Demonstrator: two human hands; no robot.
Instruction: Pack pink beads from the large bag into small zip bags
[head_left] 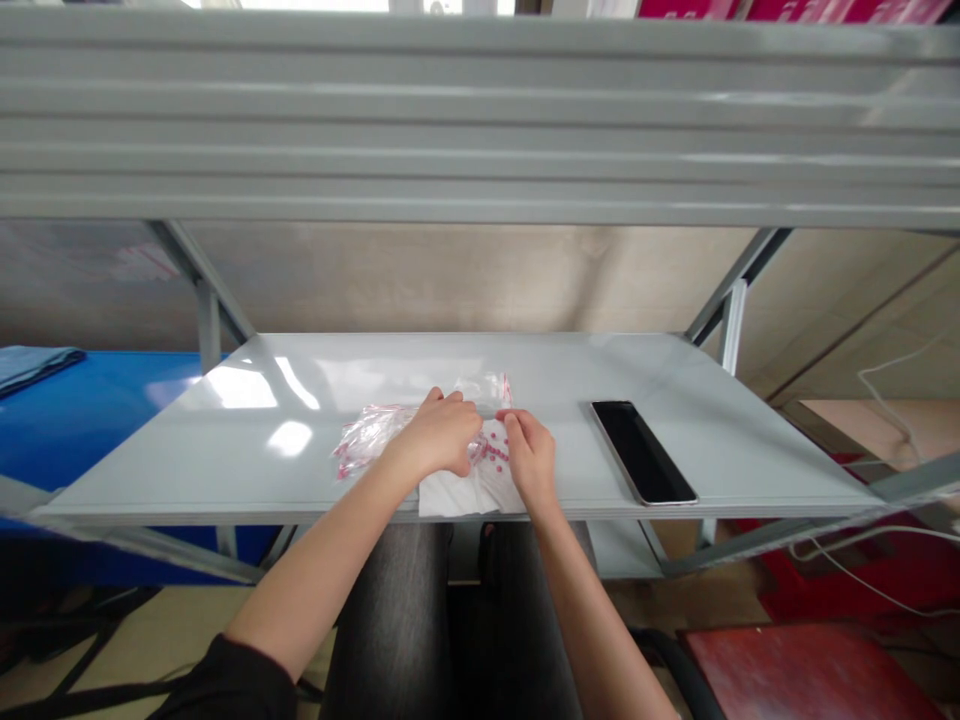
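Note:
On a white tissue (442,495) lie several small pinkish-red beads (496,455). My left hand (442,435) reaches over the tissue from the left, fingers curled and closed, with the film of a small clear plastic bag (475,448) showing by its thumb. Close to the beads' right side is my right hand (532,455), its thumb and forefinger pinched together; what is between them, if anything, is too small to make out. A pile of clear bags with red edges (367,435) lies left of the tissue, partly behind my left hand. Another clear bag (484,386) lies just beyond both hands.
A black tablet or large phone (643,452) lies on the white shelf table (712,410) to the right. A grey metal beam (480,120) crosses above, in front of me. A blue surface (97,410) with folded cloth (34,367) is at left; cables (892,530) hang at right.

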